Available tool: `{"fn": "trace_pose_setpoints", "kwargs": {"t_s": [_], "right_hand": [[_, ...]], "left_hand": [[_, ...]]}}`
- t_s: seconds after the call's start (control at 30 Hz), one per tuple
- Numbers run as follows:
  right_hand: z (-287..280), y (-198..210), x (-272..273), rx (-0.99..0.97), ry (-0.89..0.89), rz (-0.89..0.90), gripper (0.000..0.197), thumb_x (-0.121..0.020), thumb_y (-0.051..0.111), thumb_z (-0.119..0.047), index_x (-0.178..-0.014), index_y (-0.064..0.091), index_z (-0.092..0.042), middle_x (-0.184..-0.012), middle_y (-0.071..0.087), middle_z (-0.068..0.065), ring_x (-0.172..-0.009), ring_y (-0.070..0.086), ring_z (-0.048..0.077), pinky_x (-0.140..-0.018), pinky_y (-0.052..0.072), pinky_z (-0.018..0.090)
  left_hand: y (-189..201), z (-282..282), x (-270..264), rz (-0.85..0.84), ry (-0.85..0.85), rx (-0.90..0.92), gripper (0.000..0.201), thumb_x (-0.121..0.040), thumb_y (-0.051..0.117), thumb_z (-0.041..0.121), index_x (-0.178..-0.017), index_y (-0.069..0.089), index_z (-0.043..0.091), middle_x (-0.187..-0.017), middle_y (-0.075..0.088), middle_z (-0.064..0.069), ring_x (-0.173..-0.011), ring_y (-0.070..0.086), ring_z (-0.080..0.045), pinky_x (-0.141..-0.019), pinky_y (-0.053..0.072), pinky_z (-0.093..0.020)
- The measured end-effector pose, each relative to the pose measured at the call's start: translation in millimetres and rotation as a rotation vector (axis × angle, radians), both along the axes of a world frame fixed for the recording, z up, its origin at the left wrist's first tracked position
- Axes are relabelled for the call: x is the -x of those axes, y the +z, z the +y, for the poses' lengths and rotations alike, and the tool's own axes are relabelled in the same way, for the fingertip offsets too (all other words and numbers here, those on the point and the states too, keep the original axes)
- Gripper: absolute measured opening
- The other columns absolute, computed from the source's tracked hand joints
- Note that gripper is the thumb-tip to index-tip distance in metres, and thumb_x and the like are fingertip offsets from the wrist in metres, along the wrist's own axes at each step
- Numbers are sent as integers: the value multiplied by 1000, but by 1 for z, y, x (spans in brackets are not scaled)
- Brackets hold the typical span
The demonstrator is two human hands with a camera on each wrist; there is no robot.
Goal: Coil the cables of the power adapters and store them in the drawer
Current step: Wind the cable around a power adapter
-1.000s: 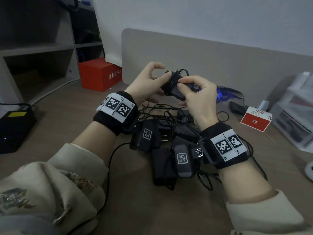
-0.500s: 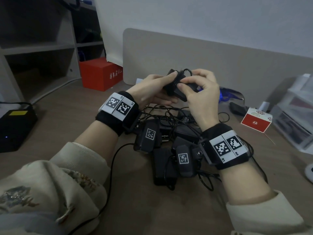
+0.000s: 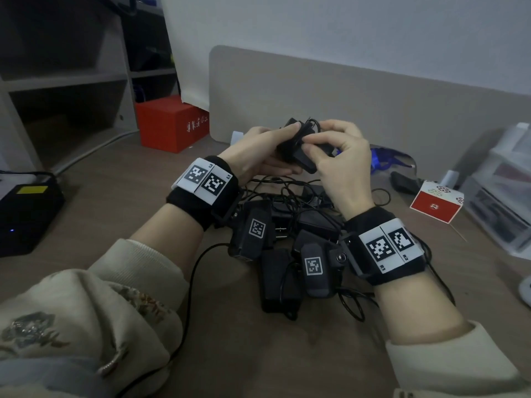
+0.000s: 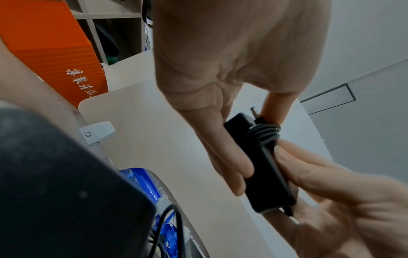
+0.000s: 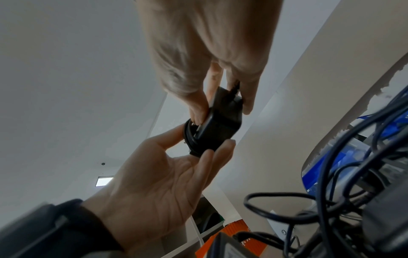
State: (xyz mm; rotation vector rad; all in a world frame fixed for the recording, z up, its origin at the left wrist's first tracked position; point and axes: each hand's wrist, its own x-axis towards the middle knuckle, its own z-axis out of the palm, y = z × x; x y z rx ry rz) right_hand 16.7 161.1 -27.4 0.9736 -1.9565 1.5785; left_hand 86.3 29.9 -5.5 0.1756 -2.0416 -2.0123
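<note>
Both hands hold one black power adapter point(image 3: 298, 152) up above the desk, its thin cable wound round one end in a tight coil point(image 4: 263, 132). My left hand point(image 3: 275, 147) grips the coiled end, thumb on top and fingers underneath. My right hand point(image 3: 321, 145) pinches the other end between thumb and fingers. The left wrist view shows the adapter point(image 4: 264, 165) with its barrel plug sticking out by the coil. In the right wrist view the adapter point(image 5: 220, 125) sits between both hands. Below the wrists lies a pile of more black adapters point(image 3: 278, 280) with tangled cables.
A clear plastic drawer unit point(image 3: 502, 202) stands at the right edge, a small red and white box point(image 3: 434, 206) beside it. At the back left is a red box point(image 3: 169, 124), at the left edge a black device point(image 3: 26, 211). A grey divider panel point(image 3: 373, 104) closes off the desk's far side.
One second ago my left fingers were lifted off the adapter; they have since closed round its coiled end. Both hands have shifted slightly up and right.
</note>
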Motion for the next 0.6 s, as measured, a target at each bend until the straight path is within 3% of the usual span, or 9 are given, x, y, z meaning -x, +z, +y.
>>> {"fn": "trace_pose_setpoints", "kwargs": {"t_s": [0.1,0.2,0.37,0.47,0.53,0.6], "right_hand": [[0,1,-1,0,-16,0,11,-78,76,-8,-81,76,-18,-109,52,-3,-99,48,-10,-85,36,4],[-2,0,-3,0,-19,-8,15,-75,78,-8,-79,74,-23,-105,51,-2,-97,49,-7,-91,41,14],[-4,0,-8,56,-26,-10,31,-69,79,-12,-90,58,-23,-91,62,-12,-91,59,3,-83,48,21],[-4,0,-9,52,-24,-36,45,-72,78,-12,-110,56,-22,-105,59,-15,-104,56,2,-91,45,18],[-4,0,-9,9,-33,-9,53,-74,77,-13,-124,57,-16,-120,54,-9,-117,53,9,-101,44,26],[-5,-1,-8,-34,-41,16,53,-76,75,-13,-127,58,-12,-122,52,-6,-121,52,14,-105,43,36]], "left_hand": [[0,2,0,4,-2,7,37,-100,52,38,-110,65,5,-90,75,-14,-83,74,-28,-63,58,-23],[-1,4,1,7,7,-6,40,-100,54,37,-115,64,2,-91,74,-16,-81,74,-27,-61,56,-22],[-1,3,4,23,19,-42,41,-100,54,36,-118,64,1,-92,73,-15,-79,74,-26,-62,56,-22],[-1,4,4,32,23,-32,38,-101,51,36,-115,66,4,-90,73,-13,-76,74,-23,-62,56,-22],[0,4,4,37,34,-30,39,-102,49,35,-116,65,2,-92,73,-14,-76,74,-24,-61,56,-22],[0,3,4,40,47,-19,40,-103,47,35,-117,63,1,-95,72,-16,-78,74,-26,-62,56,-23]]}}
